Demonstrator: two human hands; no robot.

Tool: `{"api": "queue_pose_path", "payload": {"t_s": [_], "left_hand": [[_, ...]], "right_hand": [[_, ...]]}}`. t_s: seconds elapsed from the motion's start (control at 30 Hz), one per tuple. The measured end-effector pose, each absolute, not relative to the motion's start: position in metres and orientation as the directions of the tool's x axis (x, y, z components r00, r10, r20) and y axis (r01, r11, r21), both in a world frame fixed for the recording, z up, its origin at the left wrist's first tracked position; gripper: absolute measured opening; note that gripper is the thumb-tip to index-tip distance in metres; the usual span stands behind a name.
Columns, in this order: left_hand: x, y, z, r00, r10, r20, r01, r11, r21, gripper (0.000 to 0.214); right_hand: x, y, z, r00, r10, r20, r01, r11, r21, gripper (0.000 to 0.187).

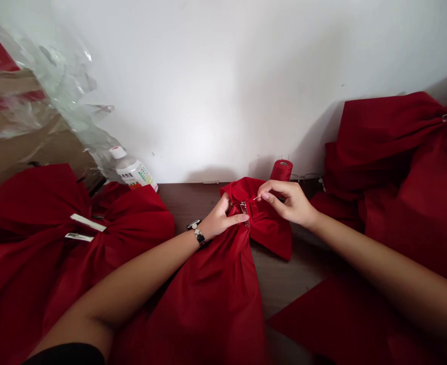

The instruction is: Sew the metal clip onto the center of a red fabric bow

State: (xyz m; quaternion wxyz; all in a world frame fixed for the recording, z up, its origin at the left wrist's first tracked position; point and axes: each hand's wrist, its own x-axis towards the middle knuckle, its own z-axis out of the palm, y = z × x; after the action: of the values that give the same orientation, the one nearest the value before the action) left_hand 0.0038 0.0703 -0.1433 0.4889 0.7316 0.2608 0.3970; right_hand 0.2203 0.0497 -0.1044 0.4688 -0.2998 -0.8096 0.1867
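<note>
A red fabric bow (pixel 223 299) lies gathered at its middle, its long tails hanging toward me. My left hand (pixel 223 217) grips the gathered middle, thumb on top beside a metal clip (pixel 244 210); its other fingers are hidden behind the cloth. Between thumb and forefinger, my right hand (pixel 287 202) pinches a thin needle (pixel 256 197), whose tip points at the gathered fabric near the clip. Any thread on it is too fine to make out. Just behind my right hand stands a spool of red thread (pixel 282 170) with several pins or needles sticking up from its top.
Another red bow with white clips (pixel 88 223) lies at left. Behind it are a plastic bottle (pixel 134 170) and a cardboard box (pixel 25 126) under clear plastic wrap. More red bows (pixel 394 147) are heaped at right. A white wall (pixel 208 91) borders the dark table (pixel 185 203).
</note>
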Motion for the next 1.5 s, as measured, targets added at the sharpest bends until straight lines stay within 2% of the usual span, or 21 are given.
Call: {"api": "queue_pose_path", "payload": {"t_s": [0.17,0.4,0.5,0.6,0.77,0.83,0.93,1.03,1.1,1.27,1.37,1.5], "left_hand": [[0.006,0.066,-0.141,0.533,0.779,0.330,-0.036,-0.369,0.929,0.071],[0.008,0.064,-0.142,0.491,0.815,0.308,-0.095,-0.302,0.949,0.066],[0.006,0.068,-0.142,0.471,0.817,0.333,-0.076,-0.338,0.938,0.070],[0.004,0.071,-0.141,0.450,0.815,0.366,-0.065,-0.379,0.923,0.074],[0.005,0.071,-0.139,0.433,0.811,0.392,-0.046,-0.415,0.909,0.077],[0.007,0.071,-0.138,0.422,0.812,0.404,-0.040,-0.428,0.903,0.076],[0.007,0.072,-0.139,0.413,0.811,0.414,-0.026,-0.443,0.896,0.075],[0.007,0.072,-0.142,0.427,0.800,0.421,-0.024,-0.455,0.890,0.072],[0.007,0.072,-0.143,0.451,0.786,0.423,-0.023,-0.463,0.886,0.069],[0.006,0.069,-0.144,0.500,0.761,0.413,0.026,-0.490,0.871,0.069],[0.004,0.068,-0.144,0.519,0.758,0.395,0.075,-0.501,0.862,0.064],[0.003,0.069,-0.145,0.532,0.746,0.400,0.096,-0.522,0.847,0.061]], "right_hand": [[0.220,0.048,-0.108,-0.365,0.649,0.667,0.308,0.761,-0.572,0.016],[0.220,0.044,-0.116,-0.331,0.545,0.770,0.391,0.822,-0.414,0.013],[0.219,0.044,-0.118,-0.335,0.538,0.773,0.376,0.829,-0.414,0.013],[0.215,0.043,-0.120,-0.253,0.552,0.795,0.355,0.817,-0.454,0.013],[0.208,0.039,-0.127,-0.175,0.481,0.859,0.447,0.816,-0.366,0.009],[0.207,0.039,-0.132,-0.171,0.521,0.836,0.452,0.796,-0.403,0.009],[0.205,0.041,-0.139,-0.087,0.657,0.748,0.417,0.706,-0.572,0.008],[0.204,0.047,-0.144,-0.031,0.787,0.616,0.297,0.595,-0.747,0.013],[0.202,0.052,-0.146,-0.042,0.841,0.539,0.226,0.534,-0.815,0.018],[0.202,0.058,-0.141,-0.103,0.894,0.435,0.051,0.442,-0.896,0.030],[0.204,0.058,-0.135,-0.209,0.874,0.440,-0.033,0.443,-0.896,0.030],[0.205,0.057,-0.134,-0.251,0.852,0.460,-0.044,0.465,-0.884,0.029]]}}
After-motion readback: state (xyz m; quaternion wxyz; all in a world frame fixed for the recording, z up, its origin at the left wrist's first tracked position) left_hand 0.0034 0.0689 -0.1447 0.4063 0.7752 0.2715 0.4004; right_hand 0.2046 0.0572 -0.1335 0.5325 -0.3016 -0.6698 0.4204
